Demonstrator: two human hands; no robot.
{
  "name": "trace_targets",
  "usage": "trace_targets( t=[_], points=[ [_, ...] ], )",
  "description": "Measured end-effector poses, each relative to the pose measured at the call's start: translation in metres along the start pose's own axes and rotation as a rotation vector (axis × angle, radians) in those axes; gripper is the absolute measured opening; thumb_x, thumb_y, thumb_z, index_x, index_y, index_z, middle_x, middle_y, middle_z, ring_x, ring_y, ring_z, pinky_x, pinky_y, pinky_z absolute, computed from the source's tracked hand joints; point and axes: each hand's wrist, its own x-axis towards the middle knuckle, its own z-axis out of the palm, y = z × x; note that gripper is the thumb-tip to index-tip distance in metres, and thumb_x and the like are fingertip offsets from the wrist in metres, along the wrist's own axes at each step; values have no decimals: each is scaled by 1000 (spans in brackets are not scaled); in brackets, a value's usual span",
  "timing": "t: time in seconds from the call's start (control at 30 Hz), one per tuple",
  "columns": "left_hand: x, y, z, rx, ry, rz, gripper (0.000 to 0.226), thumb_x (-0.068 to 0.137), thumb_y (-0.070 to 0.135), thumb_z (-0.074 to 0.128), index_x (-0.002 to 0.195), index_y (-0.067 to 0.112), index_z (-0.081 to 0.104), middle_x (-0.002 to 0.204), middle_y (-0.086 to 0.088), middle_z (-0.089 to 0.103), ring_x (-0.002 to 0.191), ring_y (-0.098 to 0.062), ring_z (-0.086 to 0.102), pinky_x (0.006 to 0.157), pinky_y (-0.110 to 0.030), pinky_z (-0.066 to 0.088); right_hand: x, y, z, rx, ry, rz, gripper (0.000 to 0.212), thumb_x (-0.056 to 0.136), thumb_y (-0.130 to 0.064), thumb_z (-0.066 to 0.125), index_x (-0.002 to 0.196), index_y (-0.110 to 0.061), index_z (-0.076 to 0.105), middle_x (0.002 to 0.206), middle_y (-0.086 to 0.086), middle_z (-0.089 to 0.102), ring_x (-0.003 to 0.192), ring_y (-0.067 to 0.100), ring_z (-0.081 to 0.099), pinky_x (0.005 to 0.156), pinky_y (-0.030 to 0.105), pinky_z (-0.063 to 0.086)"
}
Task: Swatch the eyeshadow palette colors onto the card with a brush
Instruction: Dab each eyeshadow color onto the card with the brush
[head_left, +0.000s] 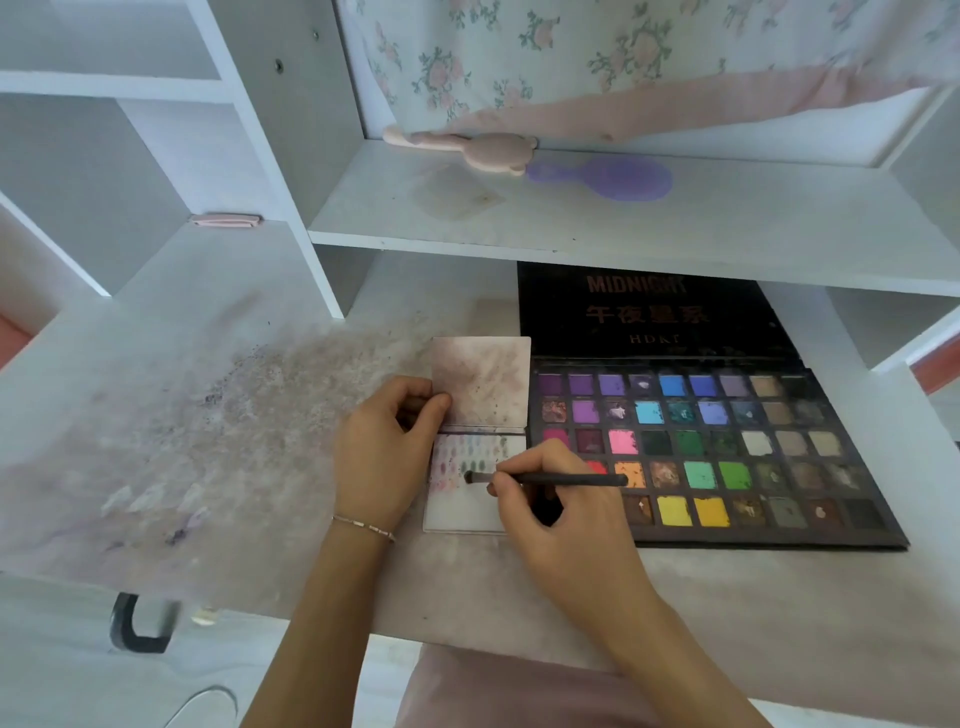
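The right hand (566, 514) has a closed grip on the brush (550, 479), its tip touching the card (467, 512) among green dabs. The left hand (384, 447) pinches the card's flipped-up cover at its left edge. Two or so rows of swatches fill the card's top; its lower part is bare. The palette (810, 441) lies open just right on the bench (260, 415), so many colours seem left.

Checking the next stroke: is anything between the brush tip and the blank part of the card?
Nothing visible: the thin black brush in the right hand has its tip on the white swatch card, with bare card just below it.
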Motion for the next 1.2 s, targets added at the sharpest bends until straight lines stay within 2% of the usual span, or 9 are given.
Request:
trace_targets(
  t=[0.3, 0.53, 0.87, 1.03, 1.2],
  points=[
    [1, -1, 1, -5, -4, -20, 6, 81, 20, 65, 76, 24, 63, 68, 16, 61, 64, 0, 57, 60, -11, 43, 0, 1, 1, -80, -29, -11, 3, 85, -18, 60, 82, -17, 60, 75, -7, 59, 74, 11, 55, 65, 31, 48],
    [0, 1, 0, 10, -5, -19, 5, 81, 20, 64, 77, 23, 64, 68, 16, 60, 65, -1, 57, 60, -10, 42, -1, 3, 2, -113, -53, -15, 4, 84, -19, 59, 80, -20, 59, 76, -9, 57, 74, 8, 53, 63, 26, 45],
    [0, 1, 0, 4, -8, -19, 3, 81, 21, 64, 79, 23, 64, 69, 15, 61, 68, -3, 58, 66, -21, 48, 0, 4, 3, -117, -67, 7, 5, 84, -20, 59, 80, -22, 58, 76, -9, 56, 73, 7, 52, 63, 22, 43],
    [-1, 1, 0, -6, -4, -9, 9, 81, 20, 65, 76, 27, 61, 68, 17, 60, 66, 0, 57, 63, -15, 45, 1, 3, 3, -121, -53, 16, 3, 85, -19, 58, 82, -20, 58, 77, -10, 57, 75, 7, 52, 65, 25, 46],
    [0, 0, 0, -11, -2, -20, 4, 81, 21, 65, 78, 25, 64, 69, 18, 60, 65, 1, 57, 61, -11, 44, 0, 4, 2, -130, -86, 23, 4, 84, -22, 57, 81, -24, 57, 78, -11, 56, 76, 6, 52, 65, 18, 44]
  ],
)
